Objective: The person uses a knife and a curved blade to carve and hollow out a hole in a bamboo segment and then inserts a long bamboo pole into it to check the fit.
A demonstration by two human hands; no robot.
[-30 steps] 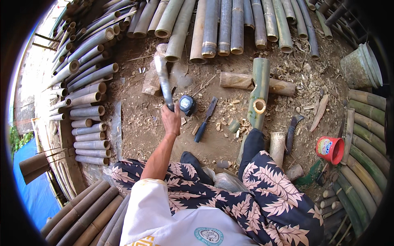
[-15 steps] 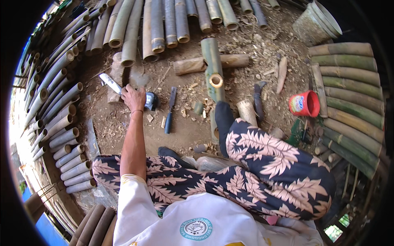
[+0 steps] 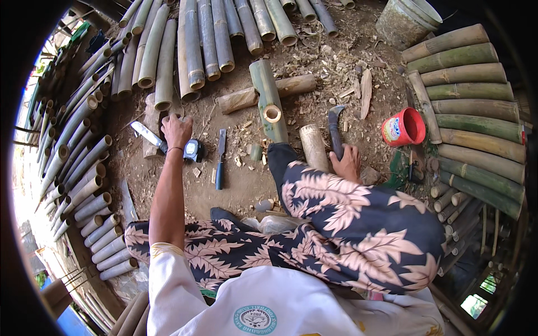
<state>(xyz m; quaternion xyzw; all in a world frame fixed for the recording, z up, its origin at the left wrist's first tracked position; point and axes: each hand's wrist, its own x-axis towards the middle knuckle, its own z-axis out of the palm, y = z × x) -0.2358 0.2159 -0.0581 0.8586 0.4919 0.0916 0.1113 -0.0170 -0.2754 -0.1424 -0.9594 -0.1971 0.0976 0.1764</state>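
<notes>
My left hand [image 3: 176, 133] is beyond my left knee with its fingers curled down; what they hold, if anything, is hidden. Beside it are a black-and-white tape measure [image 3: 194, 150] and a pale-bladed knife [image 3: 148, 136], its handle end close to my fingers. My right hand [image 3: 347, 163] closes round the lower handle of a hooked knife [image 3: 335, 127] lying on the dirt. A green bamboo tube [image 3: 262, 84] with a round hole rests across a wooden log [image 3: 238, 101], its near end at my foot. A chisel [image 3: 220, 162] with a blue handle lies between my hands.
A short wooden billet [image 3: 313, 147] stands left of my right hand. Farther right are a red tub [image 3: 403, 127] and stacked bamboo [image 3: 473, 106]. More bamboo lengths [image 3: 193, 50] lie at the far side and left. A dirty white bucket [image 3: 406, 22] is at the back right.
My right hand has come into view and taken hold of the hooked knife's handle. My left hand stays near the tape measure. The whole view has shifted slightly.
</notes>
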